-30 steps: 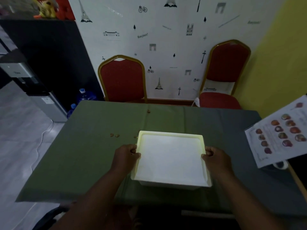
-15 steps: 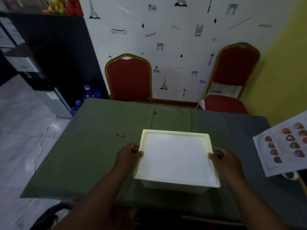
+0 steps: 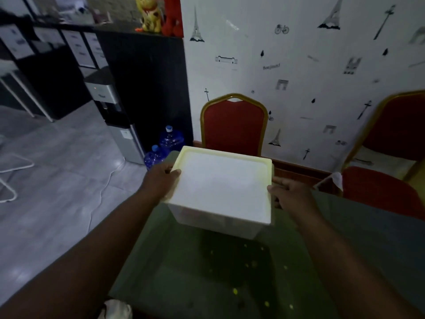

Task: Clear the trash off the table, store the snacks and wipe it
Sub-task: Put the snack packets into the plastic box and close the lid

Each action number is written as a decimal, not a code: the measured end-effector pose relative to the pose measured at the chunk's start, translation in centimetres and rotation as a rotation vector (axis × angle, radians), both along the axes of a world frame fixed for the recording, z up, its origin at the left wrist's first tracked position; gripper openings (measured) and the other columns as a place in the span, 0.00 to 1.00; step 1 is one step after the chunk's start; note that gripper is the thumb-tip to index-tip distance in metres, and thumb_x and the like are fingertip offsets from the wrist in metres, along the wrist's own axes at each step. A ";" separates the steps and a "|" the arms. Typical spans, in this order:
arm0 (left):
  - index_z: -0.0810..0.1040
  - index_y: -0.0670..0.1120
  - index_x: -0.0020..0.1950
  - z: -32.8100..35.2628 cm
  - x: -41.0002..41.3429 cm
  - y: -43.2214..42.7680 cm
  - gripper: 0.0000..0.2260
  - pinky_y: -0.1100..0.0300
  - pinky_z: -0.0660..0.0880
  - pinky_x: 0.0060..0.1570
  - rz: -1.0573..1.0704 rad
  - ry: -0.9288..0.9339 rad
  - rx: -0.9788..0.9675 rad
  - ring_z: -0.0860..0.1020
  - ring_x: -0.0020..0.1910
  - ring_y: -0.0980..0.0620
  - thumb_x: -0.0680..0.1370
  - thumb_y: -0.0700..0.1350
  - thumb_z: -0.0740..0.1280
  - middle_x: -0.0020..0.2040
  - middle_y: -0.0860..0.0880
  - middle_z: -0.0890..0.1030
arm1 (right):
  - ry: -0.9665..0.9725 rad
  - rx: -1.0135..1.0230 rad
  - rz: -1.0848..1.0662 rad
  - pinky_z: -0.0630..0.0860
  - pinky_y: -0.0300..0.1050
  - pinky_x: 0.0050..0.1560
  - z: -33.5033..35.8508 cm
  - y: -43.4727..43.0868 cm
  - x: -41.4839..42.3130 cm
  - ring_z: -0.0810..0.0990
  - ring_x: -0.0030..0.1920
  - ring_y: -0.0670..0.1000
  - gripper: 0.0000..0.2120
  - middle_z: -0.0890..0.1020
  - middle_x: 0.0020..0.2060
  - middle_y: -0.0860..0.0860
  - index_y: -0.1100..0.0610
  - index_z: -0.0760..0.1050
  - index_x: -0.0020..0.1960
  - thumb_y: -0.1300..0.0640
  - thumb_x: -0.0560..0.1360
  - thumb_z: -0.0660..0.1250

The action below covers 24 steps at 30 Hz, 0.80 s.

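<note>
Box point(image 3: 220, 185) up in the air, white w/ a pale-yellow lid rim, lid on, contents not visible. It hangs over the far-left part of the green desk point(image 3: 184, 272), clear of the cloth, dark shadow right below it. Left hand point(image 3: 158, 180) clamps the box's left edge, thumb up on the lid, fingers curled under the rim. Right hand point(image 3: 292, 194) grips the opposite edge, thumb at the lid corner, fingers down the side wall, one pointing fwd along it. Small yellow specks point(image 3: 235, 290) lie scattered on the desk, in and around the shadow, nearer the person. Behind the box: red chair point(image 3: 233, 125) w/ gold frame against the sticker wall, second chair point(image 3: 379, 194) off to the right. Far left: two blue water bottles point(image 3: 171, 139) on the floor beside a dispenser point(image 3: 108, 95), and a cat figurine point(image 3: 150, 13) atop the black cabinet.
</note>
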<state>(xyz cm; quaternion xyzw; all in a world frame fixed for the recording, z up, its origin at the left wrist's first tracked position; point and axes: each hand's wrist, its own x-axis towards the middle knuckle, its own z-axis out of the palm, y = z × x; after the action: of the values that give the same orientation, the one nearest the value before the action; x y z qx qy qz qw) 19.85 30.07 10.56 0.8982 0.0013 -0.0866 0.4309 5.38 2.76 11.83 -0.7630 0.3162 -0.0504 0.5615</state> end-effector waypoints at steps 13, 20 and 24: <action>0.68 0.46 0.73 -3.6 21.7 3.0 0.19 0.46 0.73 0.56 -0.015 0.146 0.062 0.73 0.56 0.42 0.82 0.46 0.60 0.67 0.40 0.73 | 0.089 0.306 0.009 0.75 0.58 0.62 -6.4 4.0 22.0 0.76 0.62 0.55 0.25 0.76 0.64 0.54 0.54 0.69 0.70 0.62 0.74 0.69; 0.68 0.47 0.73 -5.9 25.2 3.0 0.20 0.43 0.72 0.63 -0.003 0.163 0.060 0.73 0.61 0.39 0.82 0.46 0.60 0.68 0.40 0.71 | 0.124 0.331 0.035 0.74 0.57 0.63 -8.2 4.0 24.3 0.75 0.62 0.55 0.27 0.75 0.66 0.54 0.53 0.67 0.72 0.61 0.74 0.69; 0.69 0.47 0.73 -7.0 25.6 3.3 0.19 0.44 0.71 0.63 0.014 0.141 0.095 0.72 0.63 0.38 0.81 0.46 0.61 0.70 0.40 0.70 | 0.111 0.324 0.048 0.75 0.58 0.61 -8.7 4.2 24.5 0.76 0.61 0.54 0.27 0.76 0.65 0.53 0.52 0.68 0.71 0.60 0.74 0.69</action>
<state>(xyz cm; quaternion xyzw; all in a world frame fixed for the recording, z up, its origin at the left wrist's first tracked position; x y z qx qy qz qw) 45.41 33.42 3.54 0.9093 0.0423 -0.1465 0.3872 29.89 6.97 3.12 -0.6714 0.3324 0.0571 0.6599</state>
